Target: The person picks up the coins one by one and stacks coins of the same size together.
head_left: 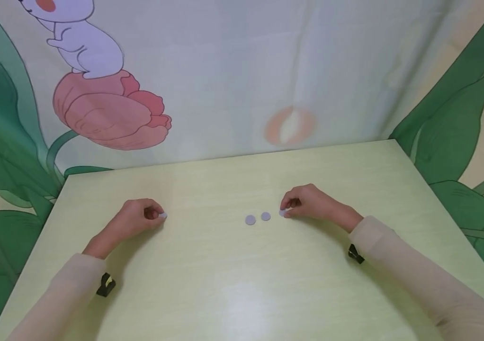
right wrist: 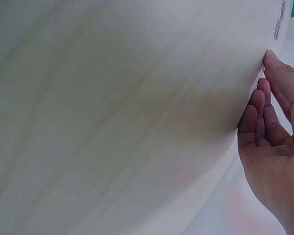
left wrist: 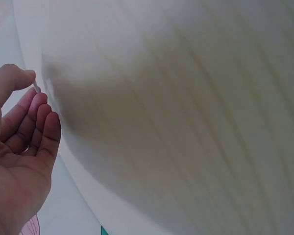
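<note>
My left hand (head_left: 137, 219) pinches a small pale lilac disc (head_left: 163, 215) between thumb and index finger over the left part of the table. From the left wrist view the held disc (left wrist: 37, 86) shows edge-on, close above the tabletop. Over at the right, my right hand (head_left: 312, 202) has thumb and fingertips on another lilac disc (head_left: 282, 213), partly hidden by the fingers. Just left of it, two more discs, one nearer (head_left: 265, 216) and one farther (head_left: 250, 219), lie flat in a row with it. The right wrist view shows those flat discs (right wrist: 277, 29) beyond the thumb.
The pale wood-grain table (head_left: 225, 270) ends at a back edge against a printed curtain (head_left: 225, 94) with a flower and green leaves. Black straps or clips hang under both sleeves, one at the left wrist (head_left: 106, 285), one at the right (head_left: 355, 254).
</note>
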A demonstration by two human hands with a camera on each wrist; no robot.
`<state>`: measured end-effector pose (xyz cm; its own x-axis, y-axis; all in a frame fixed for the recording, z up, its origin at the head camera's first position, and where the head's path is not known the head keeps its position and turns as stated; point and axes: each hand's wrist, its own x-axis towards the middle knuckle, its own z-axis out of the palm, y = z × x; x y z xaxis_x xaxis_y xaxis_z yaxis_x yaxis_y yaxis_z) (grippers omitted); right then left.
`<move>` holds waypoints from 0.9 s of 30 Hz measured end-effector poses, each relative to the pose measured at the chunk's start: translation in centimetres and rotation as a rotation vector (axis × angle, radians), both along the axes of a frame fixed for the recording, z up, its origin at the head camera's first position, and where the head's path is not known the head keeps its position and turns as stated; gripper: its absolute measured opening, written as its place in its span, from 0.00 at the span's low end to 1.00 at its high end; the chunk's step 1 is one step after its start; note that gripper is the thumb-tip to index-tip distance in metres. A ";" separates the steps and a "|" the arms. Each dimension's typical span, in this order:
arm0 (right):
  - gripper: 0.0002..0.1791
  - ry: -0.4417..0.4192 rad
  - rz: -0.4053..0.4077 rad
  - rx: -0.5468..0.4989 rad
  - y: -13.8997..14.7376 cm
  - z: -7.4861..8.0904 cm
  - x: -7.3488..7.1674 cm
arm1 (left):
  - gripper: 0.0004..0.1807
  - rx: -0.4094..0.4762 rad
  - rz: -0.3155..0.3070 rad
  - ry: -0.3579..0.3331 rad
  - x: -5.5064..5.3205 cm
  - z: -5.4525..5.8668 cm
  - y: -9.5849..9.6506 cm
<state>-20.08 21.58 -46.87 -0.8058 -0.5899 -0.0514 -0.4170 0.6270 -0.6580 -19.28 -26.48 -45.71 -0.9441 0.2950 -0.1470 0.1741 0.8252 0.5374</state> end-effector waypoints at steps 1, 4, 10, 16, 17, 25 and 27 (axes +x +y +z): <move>0.06 0.002 0.003 0.000 0.0 0.0 0.0 | 0.10 0.000 0.003 0.002 0.0 0.0 0.0; 0.06 0.003 0.002 0.008 -0.2 0.1 0.1 | 0.10 0.014 -0.002 0.001 0.0 -0.1 0.2; 0.06 0.003 -0.003 0.015 -0.2 0.2 0.1 | 0.09 0.061 -0.045 0.018 -0.1 -0.2 0.6; 0.05 -0.001 -0.001 0.015 -0.1 0.1 0.1 | 0.10 0.071 -0.068 0.045 -0.1 -0.3 1.1; 0.05 -0.001 0.000 0.016 -0.2 0.2 0.1 | 0.10 0.076 -0.070 0.046 -0.1 -0.3 1.2; 0.06 -0.008 0.001 0.013 -0.2 0.4 0.2 | 0.09 0.091 -0.085 0.058 -0.1 -0.3 2.0; 0.06 -0.003 0.004 0.012 -0.2 0.4 0.2 | 0.09 0.093 -0.086 0.061 -0.1 -0.3 2.2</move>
